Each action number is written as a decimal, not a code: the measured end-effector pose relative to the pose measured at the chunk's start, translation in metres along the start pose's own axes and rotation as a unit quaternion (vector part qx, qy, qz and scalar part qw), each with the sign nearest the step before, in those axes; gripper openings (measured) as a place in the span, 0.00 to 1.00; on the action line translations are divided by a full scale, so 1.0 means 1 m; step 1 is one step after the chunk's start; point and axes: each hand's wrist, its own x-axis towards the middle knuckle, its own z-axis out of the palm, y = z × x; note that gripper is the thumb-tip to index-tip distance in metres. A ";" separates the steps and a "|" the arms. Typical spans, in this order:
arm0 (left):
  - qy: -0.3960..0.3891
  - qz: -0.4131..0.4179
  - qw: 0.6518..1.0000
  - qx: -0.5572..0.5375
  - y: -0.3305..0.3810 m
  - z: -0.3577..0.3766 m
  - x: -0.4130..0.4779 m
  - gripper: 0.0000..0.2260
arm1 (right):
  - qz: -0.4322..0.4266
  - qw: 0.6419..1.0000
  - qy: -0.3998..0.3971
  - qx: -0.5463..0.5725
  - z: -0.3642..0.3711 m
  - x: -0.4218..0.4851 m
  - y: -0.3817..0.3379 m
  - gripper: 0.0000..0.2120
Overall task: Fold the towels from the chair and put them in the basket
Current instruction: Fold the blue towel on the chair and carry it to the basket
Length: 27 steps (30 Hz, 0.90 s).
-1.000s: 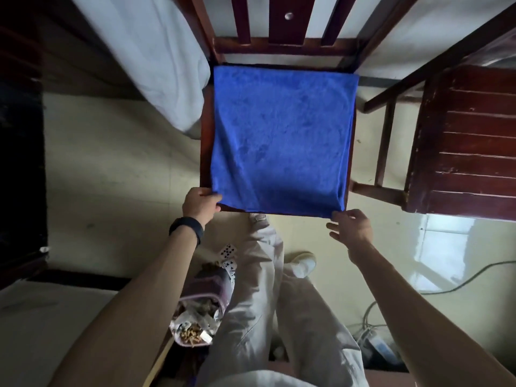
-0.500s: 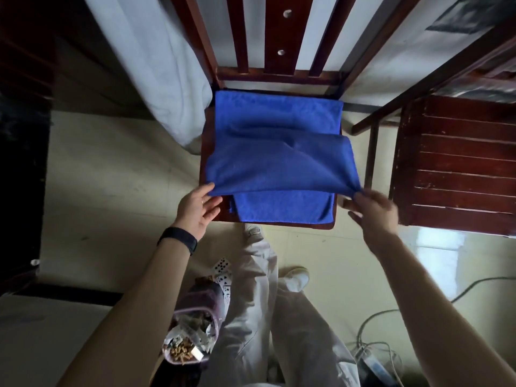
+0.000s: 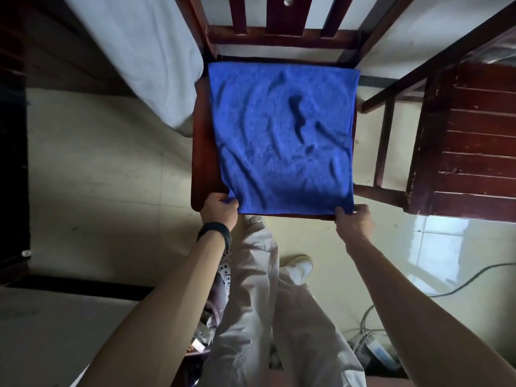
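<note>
towel (image 3: 282, 141) flat, squarish, edges parallel to chair (image 3: 201, 163).

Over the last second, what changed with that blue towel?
The towel, its top layer held lifted off the chair half a second ago, now lies flat but wrinkled on the seat. The left hand and right hand came back to the front edge and pinch its near corners. The chair stayed put.

We pull blue towel (image 3: 282, 141) back flat over chair seat (image 3: 202, 163), fold gone, wrinkles now; left hand (image 3: 219, 209), right hand (image 3: 353, 219) pinch near corners.
</note>
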 end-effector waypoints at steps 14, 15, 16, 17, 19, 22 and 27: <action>-0.061 0.000 0.997 -0.041 0.007 -0.014 -0.002 0.09 | 0.039 0.975 -0.031 0.215 -0.017 -0.008 0.003 0.13; -0.077 -0.013 0.993 -0.087 0.005 -0.021 -0.004 0.08 | 0.047 0.963 -0.037 0.262 -0.023 -0.010 0.002 0.13; -0.088 -0.028 0.986 -0.142 0.003 -0.030 -0.007 0.06 | 0.057 0.952 -0.042 0.299 -0.030 -0.013 0.002 0.14; -0.095 -0.049 0.975 -0.193 0.003 -0.041 -0.011 0.07 | 0.066 0.940 -0.048 0.330 -0.038 -0.015 0.002 0.15; -0.107 -0.073 0.957 -0.260 0.003 -0.064 -0.022 0.08 | 0.085 0.918 -0.068 0.381 -0.053 -0.019 0.002 0.14; -0.164 -0.094 0.930 -0.314 0.006 -0.095 -0.045 0.10 | 0.122 0.866 -0.120 0.469 -0.074 -0.028 0.000 0.10; -0.123 -0.068 0.926 -0.350 0.021 -0.115 -0.087 0.17 | 0.074 0.848 -0.112 0.513 -0.104 -0.058 -0.002 0.11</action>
